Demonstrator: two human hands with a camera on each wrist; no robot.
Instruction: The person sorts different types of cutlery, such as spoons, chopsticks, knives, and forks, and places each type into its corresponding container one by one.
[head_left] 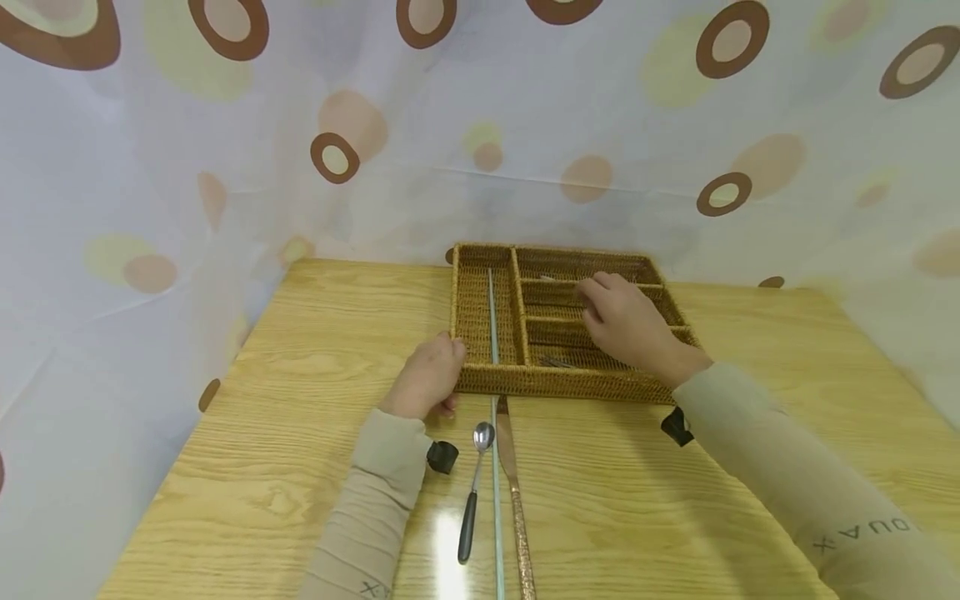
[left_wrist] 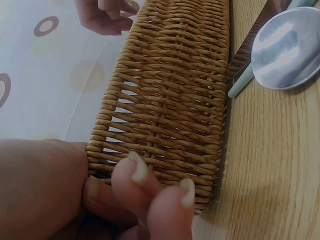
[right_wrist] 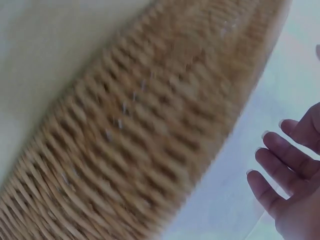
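A woven wicker cutlery tray (head_left: 570,385) sits on the wooden table, divided into several compartments. My left hand (head_left: 429,377) grips its near left corner; in the left wrist view, curled fingertips (left_wrist: 135,172) show at the wicker wall. Over the right-hand compartments hovers my right hand (head_left: 626,321). Its fingers look loosely bent in the right wrist view, with nothing between them. A thin pale green stick (head_left: 492,317) lies in the left compartment. In the near right compartment is metal cutlery (head_left: 555,362), partly hidden by my right hand, perhaps a fork.
On the table before the tray lie a black-handled spoon (head_left: 468,517), a second pale green stick (head_left: 498,517) and a copper-coloured knife (head_left: 517,500). A patterned sheet (head_left: 480,108) hangs behind the table. Something small and pale (head_left: 547,277) lies in the far right compartment.
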